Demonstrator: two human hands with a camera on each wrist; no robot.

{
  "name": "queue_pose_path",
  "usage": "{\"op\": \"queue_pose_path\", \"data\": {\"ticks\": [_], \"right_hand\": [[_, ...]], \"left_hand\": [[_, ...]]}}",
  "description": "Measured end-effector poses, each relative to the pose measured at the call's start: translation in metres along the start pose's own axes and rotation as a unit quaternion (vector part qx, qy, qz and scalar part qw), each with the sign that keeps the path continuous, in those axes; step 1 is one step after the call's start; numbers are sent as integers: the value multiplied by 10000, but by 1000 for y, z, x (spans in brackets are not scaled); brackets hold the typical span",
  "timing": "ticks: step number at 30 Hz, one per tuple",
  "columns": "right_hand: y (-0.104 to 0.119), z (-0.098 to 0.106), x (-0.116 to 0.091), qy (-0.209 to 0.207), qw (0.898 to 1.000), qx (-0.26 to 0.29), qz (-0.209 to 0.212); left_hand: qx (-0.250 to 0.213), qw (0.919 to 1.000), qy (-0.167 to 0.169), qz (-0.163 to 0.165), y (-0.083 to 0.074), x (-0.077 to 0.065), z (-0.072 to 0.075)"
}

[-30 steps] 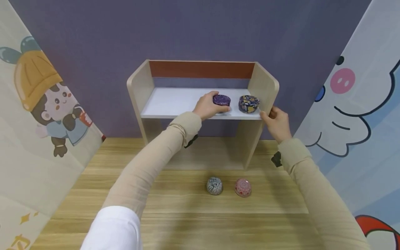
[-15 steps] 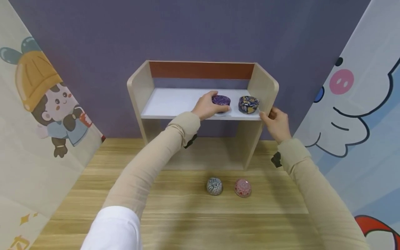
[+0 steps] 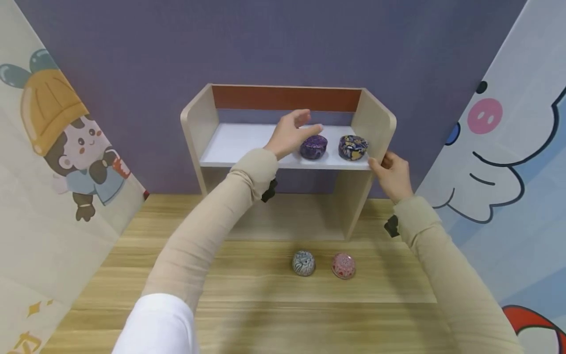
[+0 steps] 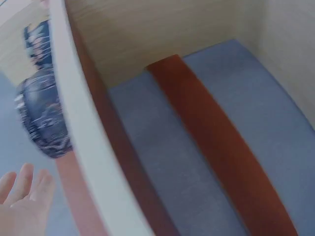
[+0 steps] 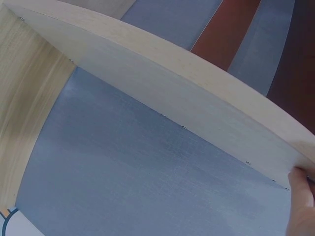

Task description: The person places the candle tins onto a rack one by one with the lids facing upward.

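On the white upper board (image 3: pixel 252 140) of a small wooden shelf (image 3: pixel 191 125) stand a purple patterned round tin (image 3: pixel 313 147) and, to its right, a dark blue floral tin (image 3: pixel 353 148). My left hand (image 3: pixel 289 135) is just up and left of the purple tin, thumb and fingers spread, holding nothing. In the left wrist view, the fingers of this hand (image 4: pixel 24 206) show apart from the purple tin (image 4: pixel 44 113). My right hand (image 3: pixel 391 174) grips the front edge of the shelf's right side panel (image 3: pixel 376 123), thumb near the board's end.
A grey-white patterned tin (image 3: pixel 303 263) and a pink patterned tin (image 3: pixel 344 266) lie on the wooden table (image 3: pixel 247 285) before the shelf. A reddish-brown strip (image 3: pixel 287 98) crosses the shelf's back. Blue-grey backing (image 3: pixel 283 44) rises behind, with cartoon-printed panels (image 3: pixel 513 162) at both sides.
My left hand has let go of the purple tin and moved up and slightly left, fingers spreading. The tin stays on the board. My right hand keeps its grip on the side panel.
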State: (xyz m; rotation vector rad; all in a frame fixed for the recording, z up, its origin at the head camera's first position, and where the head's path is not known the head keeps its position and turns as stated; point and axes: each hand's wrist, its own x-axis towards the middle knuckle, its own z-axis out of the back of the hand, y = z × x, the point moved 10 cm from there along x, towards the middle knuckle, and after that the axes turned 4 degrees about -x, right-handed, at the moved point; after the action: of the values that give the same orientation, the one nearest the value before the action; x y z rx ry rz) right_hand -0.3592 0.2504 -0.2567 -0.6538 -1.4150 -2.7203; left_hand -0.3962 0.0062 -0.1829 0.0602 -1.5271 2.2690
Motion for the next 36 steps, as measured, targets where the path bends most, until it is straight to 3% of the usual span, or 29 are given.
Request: {"op": "queue_pose_path", "data": {"ticks": [6, 10, 17, 24, 28, 36], "right_hand": [[0, 0, 0, -5, 10000, 9, -20], [-2, -3, 1, 44, 9999, 84, -97], [-2, -7, 2, 115, 9998, 115, -123], [-2, -9, 0, 131, 9998, 62, -101], [-3, -9, 2, 75, 9999, 115, -97], [-5, -10, 4, 44, 9999, 70, -126]], "left_hand": [[-152, 9988, -196, -412, -21, -12, 14], [-173, 9970, -109, -741, -31, -27, 18], [279, 9905, 59, -1344, -40, -61, 16], [822, 9790, 289, -1843, -30, -88, 4], [1253, 9713, 559, -1941, -17, -100, -5], [2306, 9416, 1170, -2158, 17, -125, -32]]}}
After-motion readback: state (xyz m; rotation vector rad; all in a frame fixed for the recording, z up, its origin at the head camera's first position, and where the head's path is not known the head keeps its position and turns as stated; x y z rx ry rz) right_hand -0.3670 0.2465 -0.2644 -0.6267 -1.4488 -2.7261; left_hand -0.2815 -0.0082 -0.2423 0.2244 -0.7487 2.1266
